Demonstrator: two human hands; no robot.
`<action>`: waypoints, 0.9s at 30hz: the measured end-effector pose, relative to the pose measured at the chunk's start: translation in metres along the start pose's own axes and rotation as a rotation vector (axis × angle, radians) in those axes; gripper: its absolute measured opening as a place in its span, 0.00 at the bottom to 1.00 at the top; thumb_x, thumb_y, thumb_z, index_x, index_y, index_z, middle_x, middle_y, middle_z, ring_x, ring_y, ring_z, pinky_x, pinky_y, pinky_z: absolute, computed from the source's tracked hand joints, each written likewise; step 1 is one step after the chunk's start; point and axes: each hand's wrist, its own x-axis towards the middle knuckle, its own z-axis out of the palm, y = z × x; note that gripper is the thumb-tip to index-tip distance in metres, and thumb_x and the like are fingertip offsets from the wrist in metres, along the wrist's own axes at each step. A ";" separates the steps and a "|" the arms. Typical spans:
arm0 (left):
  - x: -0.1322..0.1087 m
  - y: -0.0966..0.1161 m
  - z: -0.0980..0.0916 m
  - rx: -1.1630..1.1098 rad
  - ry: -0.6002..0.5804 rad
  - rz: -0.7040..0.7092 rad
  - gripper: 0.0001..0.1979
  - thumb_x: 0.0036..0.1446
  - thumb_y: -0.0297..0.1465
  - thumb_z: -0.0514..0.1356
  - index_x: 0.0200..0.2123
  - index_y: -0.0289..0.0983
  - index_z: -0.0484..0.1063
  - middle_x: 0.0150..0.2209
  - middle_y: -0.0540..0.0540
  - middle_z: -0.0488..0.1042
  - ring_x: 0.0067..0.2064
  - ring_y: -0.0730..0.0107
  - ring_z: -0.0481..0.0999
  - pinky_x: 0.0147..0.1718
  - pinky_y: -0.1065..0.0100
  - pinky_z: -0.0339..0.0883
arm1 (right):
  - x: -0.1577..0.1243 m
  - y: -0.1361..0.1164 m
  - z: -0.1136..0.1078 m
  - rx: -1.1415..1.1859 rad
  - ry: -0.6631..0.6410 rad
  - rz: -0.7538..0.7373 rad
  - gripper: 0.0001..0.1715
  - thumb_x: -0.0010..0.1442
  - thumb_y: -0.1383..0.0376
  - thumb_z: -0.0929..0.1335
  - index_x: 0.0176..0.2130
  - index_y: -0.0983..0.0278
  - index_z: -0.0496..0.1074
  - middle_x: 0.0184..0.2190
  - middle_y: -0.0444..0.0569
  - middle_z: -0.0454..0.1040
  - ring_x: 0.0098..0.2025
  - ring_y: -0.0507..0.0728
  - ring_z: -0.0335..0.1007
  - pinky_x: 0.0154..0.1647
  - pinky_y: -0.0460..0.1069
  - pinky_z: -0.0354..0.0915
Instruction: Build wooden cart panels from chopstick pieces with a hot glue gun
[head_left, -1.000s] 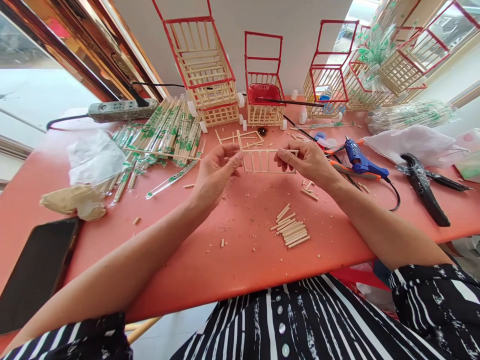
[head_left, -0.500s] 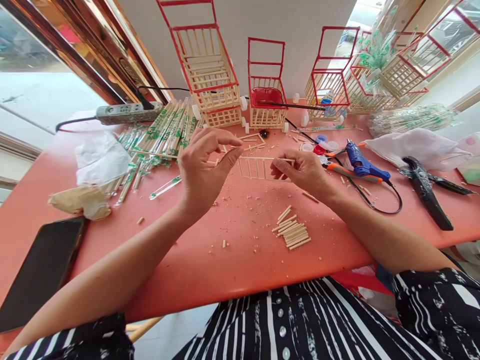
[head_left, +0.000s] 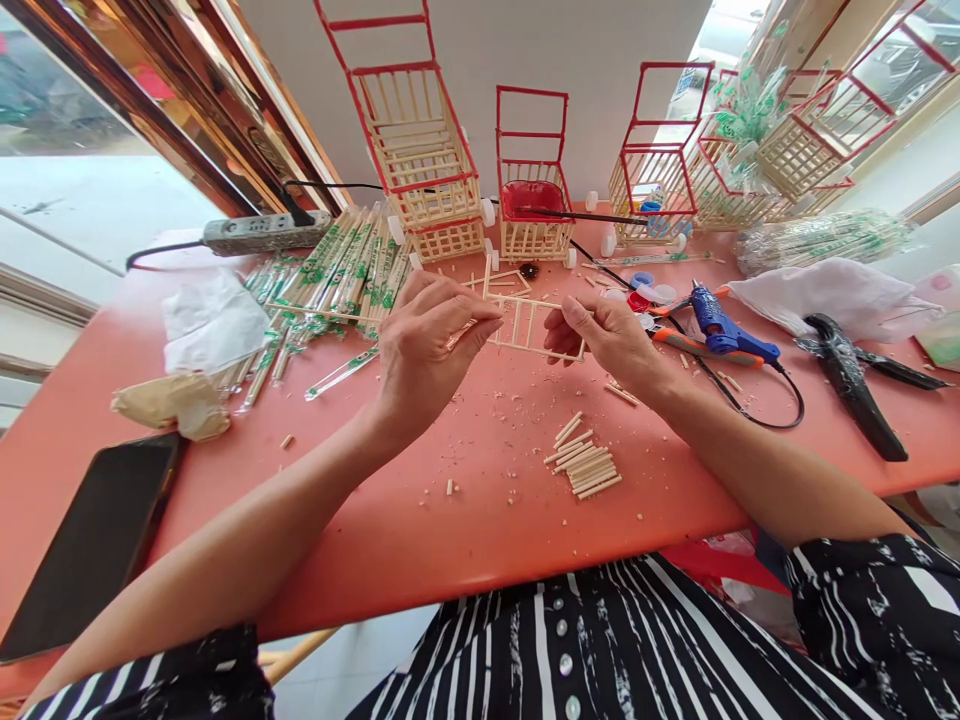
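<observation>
Above the red table point(head_left: 480, 520) I hold a small ladder-like frame of thin wooden sticks point(head_left: 534, 328) between both hands. My left hand point(head_left: 427, 345) pinches its left end with thumb and fingers closed. Gripping the frame's right end, my right hand point(head_left: 607, 338) has its fingers curled. A short pile of cut sticks point(head_left: 583, 462) lies on the table just below my right wrist. Sawdust and stick scraps are scattered under my hands.
Several red-and-wood stick carts point(head_left: 420, 150) line the far edge. Wrapped chopsticks point(head_left: 337, 270) lie at left by a power strip point(head_left: 262, 232). A blue glue gun point(head_left: 724, 325), black cutters point(head_left: 851, 385) and a white bag point(head_left: 825, 285) are at right. A phone point(head_left: 90, 540) lies front left.
My left hand let go of the frame, lifted with fingers spread, then came back and pinched its left end again. The frame tilted and rose slightly; my right hand kept its hold.
</observation>
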 end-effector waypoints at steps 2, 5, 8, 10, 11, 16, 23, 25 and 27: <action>0.000 0.001 0.001 -0.028 0.004 -0.042 0.07 0.59 0.31 0.73 0.31 0.49 0.83 0.35 0.47 0.79 0.46 0.54 0.76 0.52 0.52 0.72 | 0.000 0.002 0.002 0.023 0.006 0.010 0.41 0.64 0.29 0.68 0.38 0.65 0.77 0.30 0.52 0.82 0.28 0.52 0.79 0.28 0.45 0.72; 0.000 0.000 0.003 -0.043 0.010 -0.061 0.07 0.59 0.30 0.73 0.30 0.48 0.83 0.34 0.46 0.79 0.45 0.55 0.76 0.52 0.53 0.72 | -0.001 0.004 0.003 0.035 0.015 0.018 0.42 0.63 0.28 0.68 0.37 0.65 0.76 0.31 0.53 0.83 0.28 0.52 0.79 0.28 0.46 0.72; -0.002 -0.002 0.005 -0.023 0.020 -0.044 0.08 0.60 0.32 0.72 0.28 0.47 0.81 0.32 0.47 0.79 0.41 0.56 0.75 0.50 0.53 0.71 | 0.000 0.004 0.003 0.019 0.031 0.008 0.42 0.64 0.28 0.67 0.35 0.64 0.75 0.30 0.52 0.83 0.28 0.52 0.79 0.28 0.46 0.72; -0.004 -0.003 0.006 -0.014 0.034 -0.042 0.11 0.61 0.34 0.72 0.25 0.46 0.79 0.30 0.47 0.78 0.38 0.58 0.74 0.48 0.54 0.71 | 0.000 0.003 0.003 0.010 0.049 -0.010 0.42 0.65 0.28 0.66 0.35 0.63 0.75 0.30 0.52 0.83 0.28 0.52 0.79 0.28 0.46 0.71; -0.005 -0.003 0.007 -0.014 0.037 -0.044 0.12 0.61 0.35 0.71 0.25 0.45 0.78 0.29 0.48 0.78 0.37 0.59 0.73 0.47 0.55 0.71 | 0.000 0.002 0.003 0.010 0.059 -0.022 0.42 0.65 0.28 0.66 0.35 0.63 0.75 0.30 0.52 0.83 0.28 0.52 0.79 0.27 0.46 0.71; -0.011 -0.005 0.014 -0.030 -0.014 -0.034 0.06 0.62 0.34 0.70 0.31 0.44 0.83 0.35 0.47 0.83 0.40 0.59 0.78 0.47 0.57 0.71 | -0.002 0.000 0.007 -0.005 0.084 -0.052 0.42 0.64 0.28 0.66 0.37 0.63 0.76 0.34 0.53 0.85 0.35 0.54 0.83 0.33 0.46 0.73; -0.006 0.001 0.004 -0.018 0.058 0.005 0.04 0.62 0.31 0.72 0.35 0.48 0.84 0.41 0.46 0.83 0.49 0.54 0.78 0.55 0.51 0.73 | -0.004 0.000 0.008 -0.123 0.053 -0.111 0.39 0.70 0.33 0.66 0.36 0.64 0.78 0.31 0.50 0.81 0.33 0.52 0.78 0.37 0.47 0.70; 0.000 0.003 -0.003 -0.024 0.079 0.002 0.07 0.59 0.30 0.75 0.37 0.49 0.84 0.44 0.45 0.82 0.54 0.52 0.77 0.57 0.51 0.72 | -0.004 -0.002 0.003 -0.173 0.020 -0.110 0.37 0.72 0.35 0.66 0.35 0.65 0.78 0.25 0.46 0.76 0.29 0.50 0.72 0.33 0.46 0.67; 0.006 0.003 -0.008 -0.047 0.020 -0.028 0.08 0.59 0.31 0.75 0.42 0.48 0.85 0.47 0.45 0.82 0.55 0.53 0.78 0.56 0.53 0.73 | -0.003 -0.006 -0.002 -0.230 -0.044 -0.100 0.36 0.74 0.38 0.65 0.35 0.65 0.77 0.22 0.43 0.71 0.26 0.49 0.67 0.29 0.45 0.62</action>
